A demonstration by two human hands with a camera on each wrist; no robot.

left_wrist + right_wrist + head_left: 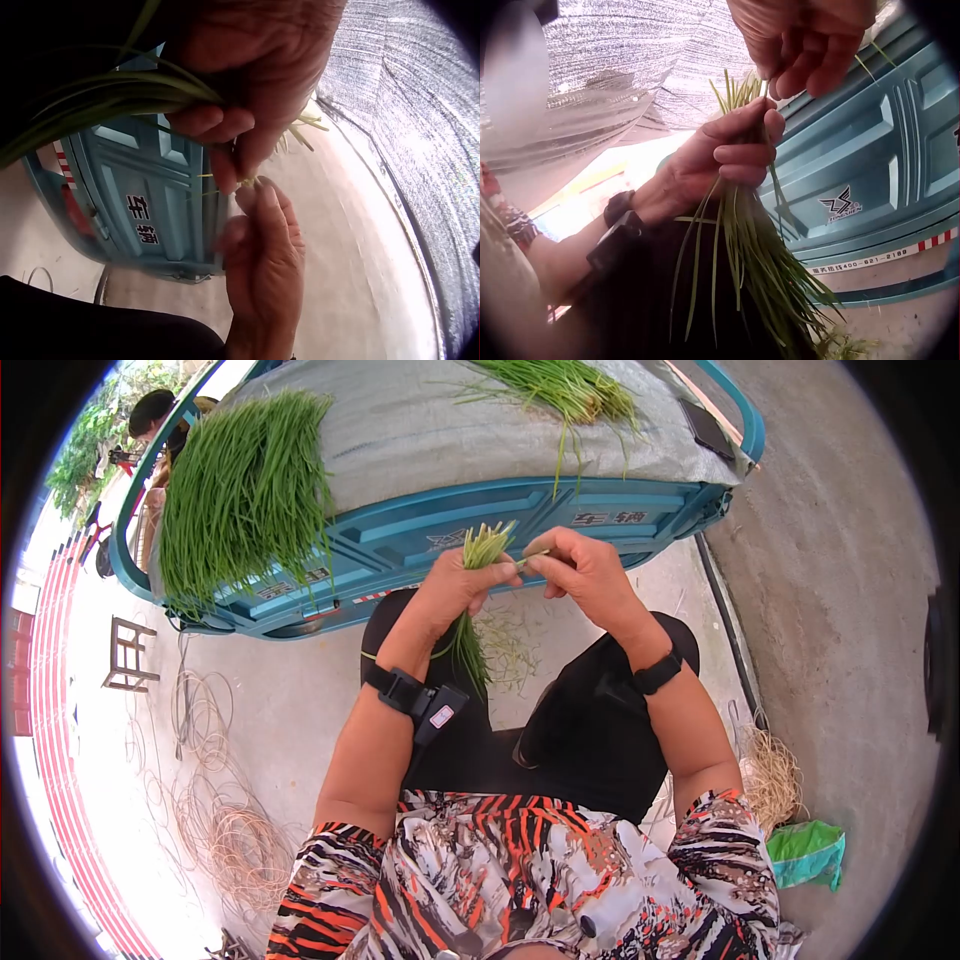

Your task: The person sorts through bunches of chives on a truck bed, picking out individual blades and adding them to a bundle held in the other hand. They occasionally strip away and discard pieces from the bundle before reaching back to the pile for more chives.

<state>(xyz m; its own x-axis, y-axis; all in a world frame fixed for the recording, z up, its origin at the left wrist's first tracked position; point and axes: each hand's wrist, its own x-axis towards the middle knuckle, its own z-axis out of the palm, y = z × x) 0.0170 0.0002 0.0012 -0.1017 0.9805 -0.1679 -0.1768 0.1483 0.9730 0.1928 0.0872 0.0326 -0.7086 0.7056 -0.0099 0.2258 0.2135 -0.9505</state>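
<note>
In the head view the left hand (pixel 455 588) grips a bunch of long green stalks (pixel 486 546), pale cut ends up and leaves hanging below. The right hand (pixel 590 575) pinches a thin pale stalk end between thumb and forefinger, close beside the left fingertips. From the right wrist view, the left hand (pixel 724 154) wraps round the bunch (pixel 754 255), and the right hand (pixel 802 45) is just above it. The left wrist view has the right hand (pixel 266 255) pinching near the left hand's (pixel 259 82) fingertips.
A blue vehicle bed (pixel 430 535) with a grey cover (pixel 420 435) stands in front, bearing a wide heap of green stalks (pixel 245 495), a smaller pile (pixel 570 390) and a dark phone (pixel 706 428). A small stool (pixel 131 655), loose twine (pixel 235 840) and a green bag (pixel 806 852) lie around.
</note>
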